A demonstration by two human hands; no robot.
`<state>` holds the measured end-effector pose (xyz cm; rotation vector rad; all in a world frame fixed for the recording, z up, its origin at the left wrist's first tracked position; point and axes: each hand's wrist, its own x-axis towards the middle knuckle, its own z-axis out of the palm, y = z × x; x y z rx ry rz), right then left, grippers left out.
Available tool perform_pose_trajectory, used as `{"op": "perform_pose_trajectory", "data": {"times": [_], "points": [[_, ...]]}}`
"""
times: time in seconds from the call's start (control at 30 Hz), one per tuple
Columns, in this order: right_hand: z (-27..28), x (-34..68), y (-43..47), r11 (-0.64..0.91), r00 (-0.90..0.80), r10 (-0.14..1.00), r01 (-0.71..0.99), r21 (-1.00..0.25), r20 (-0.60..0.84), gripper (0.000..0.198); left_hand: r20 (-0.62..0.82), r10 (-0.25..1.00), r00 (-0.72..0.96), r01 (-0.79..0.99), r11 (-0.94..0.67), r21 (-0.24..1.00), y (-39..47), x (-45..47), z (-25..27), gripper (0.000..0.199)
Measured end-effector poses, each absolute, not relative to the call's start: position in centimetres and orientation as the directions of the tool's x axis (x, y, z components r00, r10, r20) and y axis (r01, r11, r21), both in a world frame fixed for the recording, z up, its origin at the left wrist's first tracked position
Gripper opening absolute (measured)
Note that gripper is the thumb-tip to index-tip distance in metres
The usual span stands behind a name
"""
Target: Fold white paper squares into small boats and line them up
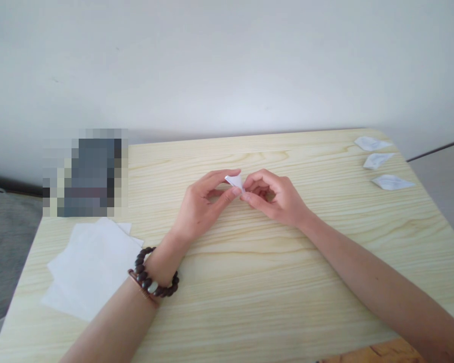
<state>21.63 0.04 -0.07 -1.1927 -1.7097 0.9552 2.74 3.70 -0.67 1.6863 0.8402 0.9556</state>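
A small piece of folded white paper [234, 180] is held between my two hands, just above the middle of the table. My left hand [208, 196] pinches it between thumb and fingers from the left. From the right, my right hand [274, 196] grips its lower right tip with thumb and forefinger, the other fingers curled in. The fingers cover part of the paper, so its full shape is hidden. A dark bead bracelet [142, 272] circles my left wrist.
Several overlapping white paper sheets [94, 262] lie at the left, partly under my left forearm. Behind them is a blurred-out dark object [89, 176]. Three folded white paper pieces [392, 182] lie along the right edge of the wooden table [227, 302]. A pale wall [227, 65] rises behind.
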Motion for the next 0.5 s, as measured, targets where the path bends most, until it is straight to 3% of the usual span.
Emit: {"op": "perform_pose_trajectory", "data": {"times": [0.23,0.37,0.5], "points": [[-0.7,21.6,-0.2,0.340,-0.201,0.939,0.419,-0.842,0.279,0.011,0.204,0.849,0.487,0.121,-0.297,0.947,3.6,2.7,-1.0,0.040],[-1.0,21.2,-0.5,0.386,-0.122,0.909,0.611,-0.691,0.400,0.013,0.287,0.813,0.507,0.176,-0.424,0.888,3.5,2.8,-0.5,0.037],[-1.1,20.8,-0.7,0.394,-0.120,0.869,0.754,-0.525,0.479,0.013,0.426,0.730,0.534,0.263,-0.622,0.737,3.0,3.0,0.0,0.031]]}}
